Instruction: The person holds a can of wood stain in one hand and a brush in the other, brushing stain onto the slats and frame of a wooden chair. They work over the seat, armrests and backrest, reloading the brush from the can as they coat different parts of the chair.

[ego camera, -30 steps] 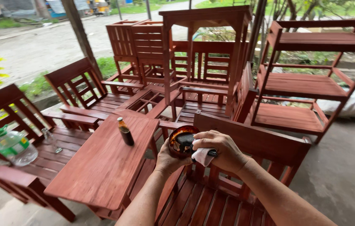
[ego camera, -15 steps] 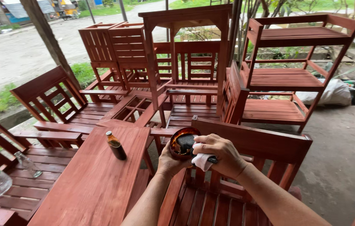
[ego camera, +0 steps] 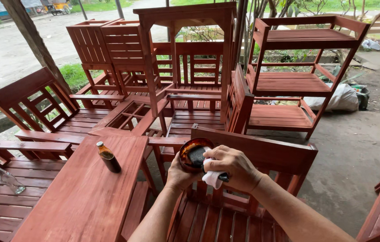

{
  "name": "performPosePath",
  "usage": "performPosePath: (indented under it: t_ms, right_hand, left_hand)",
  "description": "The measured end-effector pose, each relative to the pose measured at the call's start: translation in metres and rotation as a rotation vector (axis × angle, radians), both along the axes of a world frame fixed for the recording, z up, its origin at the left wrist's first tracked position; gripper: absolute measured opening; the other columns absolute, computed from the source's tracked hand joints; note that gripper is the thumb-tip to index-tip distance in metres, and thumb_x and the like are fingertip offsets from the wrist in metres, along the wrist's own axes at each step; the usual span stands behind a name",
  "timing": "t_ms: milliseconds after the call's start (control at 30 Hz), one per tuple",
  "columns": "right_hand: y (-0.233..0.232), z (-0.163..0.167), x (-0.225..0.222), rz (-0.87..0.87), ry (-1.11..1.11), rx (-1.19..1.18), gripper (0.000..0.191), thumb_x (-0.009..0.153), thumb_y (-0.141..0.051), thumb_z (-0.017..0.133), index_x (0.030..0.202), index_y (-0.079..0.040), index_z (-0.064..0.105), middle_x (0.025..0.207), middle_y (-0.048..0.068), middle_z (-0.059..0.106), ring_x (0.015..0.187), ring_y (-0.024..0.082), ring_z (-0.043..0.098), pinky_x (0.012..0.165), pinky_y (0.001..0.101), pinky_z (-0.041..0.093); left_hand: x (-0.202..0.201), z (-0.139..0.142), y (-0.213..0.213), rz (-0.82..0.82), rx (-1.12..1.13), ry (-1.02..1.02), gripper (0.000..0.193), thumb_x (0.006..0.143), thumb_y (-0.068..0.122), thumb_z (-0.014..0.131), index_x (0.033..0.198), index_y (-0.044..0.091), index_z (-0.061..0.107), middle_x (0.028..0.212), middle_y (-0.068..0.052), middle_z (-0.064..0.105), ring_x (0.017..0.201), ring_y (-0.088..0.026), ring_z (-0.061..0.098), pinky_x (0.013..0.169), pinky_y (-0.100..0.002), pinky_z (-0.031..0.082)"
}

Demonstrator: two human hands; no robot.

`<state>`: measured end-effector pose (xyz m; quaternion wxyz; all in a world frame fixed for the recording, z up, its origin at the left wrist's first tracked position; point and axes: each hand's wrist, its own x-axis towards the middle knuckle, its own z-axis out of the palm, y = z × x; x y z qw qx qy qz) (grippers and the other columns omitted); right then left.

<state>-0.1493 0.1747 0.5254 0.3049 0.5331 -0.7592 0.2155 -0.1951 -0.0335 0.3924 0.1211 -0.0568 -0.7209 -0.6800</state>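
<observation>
Left hand point(ego camera: 180, 175) curled around the underside of a small round bowl point(ego camera: 193, 154), gripping it from below, tilted so the opening faces the camera; bowl has a glossy amber-brown rim, dark contents inside. Right hand point(ego camera: 232, 166) closed in a loose fist on a wad of white cloth point(ego camera: 212, 178), fingers point(ego camera: 219, 157) folded over it, cloth pressed against the bowl's near-right edge; cloth end looks dark-stained. Both hands sit just above the top rail of a red-brown wooden chair back point(ego camera: 261, 150), near centre. Chair seat below is slatted, same reddish stained finish, matte with visible grain. Left of the hands: flat plank surface point(ego camera: 82, 197), same stain, carrying a small brown glass bottle point(ego camera: 108, 157) with a pale cap, upright, well apart from the bowl. Far left, a clear empty glass bottle point(ego camera: 7, 179) lies on its side on a slatted bench seat point(ego camera: 24, 179). Far side: more slatted chairs point(ego camera: 42, 107) and a three-tier open shelf unit point(ego camera: 297, 76), all rectangular, square-edged, same colour. Concrete floor point(ego camera: 355, 152) on the right, white sack point(ego camera: 340, 98) behind the shelf.
</observation>
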Motion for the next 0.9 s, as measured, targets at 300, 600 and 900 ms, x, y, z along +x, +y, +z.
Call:
performPosePath:
  t_ms: [300,600,900]
  right_hand:
    - [0.030,0.014,-0.009,0.074,-0.087,-0.010,0.026,0.075,-0.030,0.088,0.094,-0.021,0.072,0.113,0.004,0.075,0.101,0.023,0.075,0.080,0.0364,0.063]
    - [0.043,0.011,-0.028,-0.004,-0.056,0.005,0.031,0.072,-0.034,0.090,0.093,-0.019,0.073,0.110,0.005,0.075,0.097,0.025,0.073,0.077,0.0376,0.062]
    - [0.057,-0.016,-0.071,0.091,-0.501,-0.500,0.024,0.086,-0.002,0.079,0.105,-0.016,0.073,0.113,0.007,0.079,0.109,0.021,0.076,0.097,0.0363,0.063]
  left_hand:
    - [-0.001,0.010,0.033,-0.078,0.275,0.013,0.096,0.047,0.016,0.099,0.131,0.011,0.053,0.121,-0.003,0.072,0.110,-0.016,0.071,0.097,-0.032,0.060]
    - [-0.010,0.015,0.039,-0.018,0.089,-0.183,0.095,0.045,0.015,0.099,0.131,0.015,0.059,0.119,-0.002,0.075,0.110,-0.016,0.071,0.098,-0.032,0.061]
    - [-0.040,0.004,0.039,-0.059,0.129,-0.123,0.102,0.042,0.011,0.100,0.133,0.010,0.054,0.124,-0.003,0.071,0.117,-0.019,0.069,0.106,-0.034,0.057]
